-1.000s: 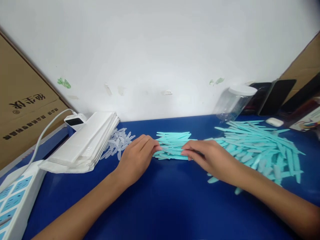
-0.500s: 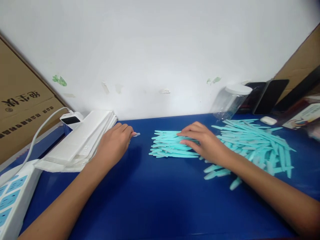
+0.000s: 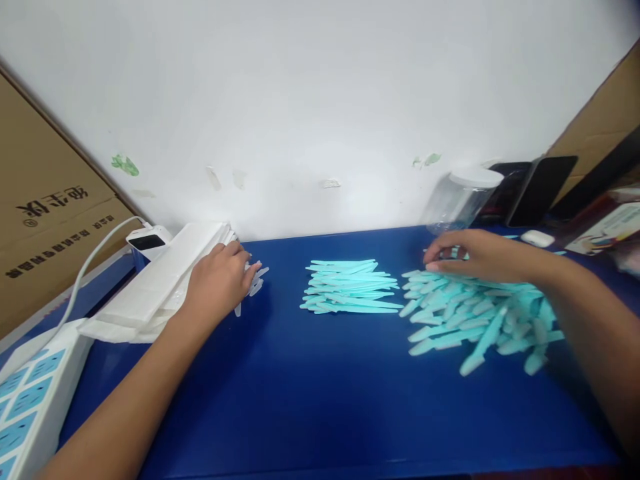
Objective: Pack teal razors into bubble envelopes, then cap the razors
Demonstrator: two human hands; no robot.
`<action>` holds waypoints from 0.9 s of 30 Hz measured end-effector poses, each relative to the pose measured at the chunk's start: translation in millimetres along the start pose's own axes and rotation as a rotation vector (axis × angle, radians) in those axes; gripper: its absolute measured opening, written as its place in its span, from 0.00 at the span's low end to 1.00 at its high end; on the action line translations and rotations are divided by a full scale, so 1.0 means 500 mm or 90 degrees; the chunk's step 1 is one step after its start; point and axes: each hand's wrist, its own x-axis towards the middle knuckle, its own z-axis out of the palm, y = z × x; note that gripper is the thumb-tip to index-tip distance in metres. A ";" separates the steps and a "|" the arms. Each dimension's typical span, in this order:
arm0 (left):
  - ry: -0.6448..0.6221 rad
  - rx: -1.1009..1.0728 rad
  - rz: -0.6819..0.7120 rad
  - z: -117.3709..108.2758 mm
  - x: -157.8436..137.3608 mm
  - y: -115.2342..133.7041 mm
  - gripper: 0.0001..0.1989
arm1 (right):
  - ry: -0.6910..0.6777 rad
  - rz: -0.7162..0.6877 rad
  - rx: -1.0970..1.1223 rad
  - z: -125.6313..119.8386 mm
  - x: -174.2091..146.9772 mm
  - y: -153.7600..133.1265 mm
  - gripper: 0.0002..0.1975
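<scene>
My left hand [image 3: 219, 279] has its fingers curled down at a small heap of translucent plastic pieces [image 3: 257, 283], beside the white packets. Its fingertips touch the heap; whatever they pinch is hidden. Over the right-hand pile of slim teal plastic sticks [image 3: 450, 313], many with wider, paler heads, is my right hand [image 3: 480, 256]. Its thumb and fingers are bent nearly together, with teal showing between them. Between the hands lies a neater stack of teal sticks [image 3: 350, 287], side by side on the blue table [image 3: 320, 393], touched by neither hand.
White packets [image 3: 160, 277], a white device with a dark screen [image 3: 149, 240] and a power strip [image 3: 37, 393] are on the left. A clear jar [image 3: 463, 197], dark phones [image 3: 543, 190] and a white earbud case [image 3: 537, 239] stand back right. A cardboard box [image 3: 55, 213] borders the left.
My right hand has moved from the middle stack right to the loose pile. My left hand has drawn slightly left and down, exposing translucent pieces; the pale piece at its fingertips no longer sticks out.
</scene>
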 end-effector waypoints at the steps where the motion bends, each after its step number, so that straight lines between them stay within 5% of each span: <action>1: 0.024 -0.019 -0.003 0.000 -0.002 0.007 0.19 | -0.030 0.001 0.008 0.002 -0.002 0.005 0.21; 4: 0.087 -0.067 -0.014 0.000 -0.008 0.027 0.25 | -0.059 0.007 0.005 0.010 -0.002 0.015 0.18; 9: 0.189 -0.092 0.102 0.004 -0.013 0.040 0.22 | -0.039 0.017 -0.006 0.017 0.003 0.016 0.13; 14: 0.156 -0.125 0.071 0.017 -0.014 0.039 0.30 | -0.038 0.026 -0.005 0.017 0.008 0.018 0.12; 21: 0.178 -0.111 0.130 0.023 -0.017 0.044 0.26 | -0.053 0.054 -0.010 0.019 0.015 0.024 0.16; 27: 0.211 -0.131 0.142 0.016 -0.015 0.043 0.26 | 0.042 0.044 -0.025 0.011 0.020 0.039 0.22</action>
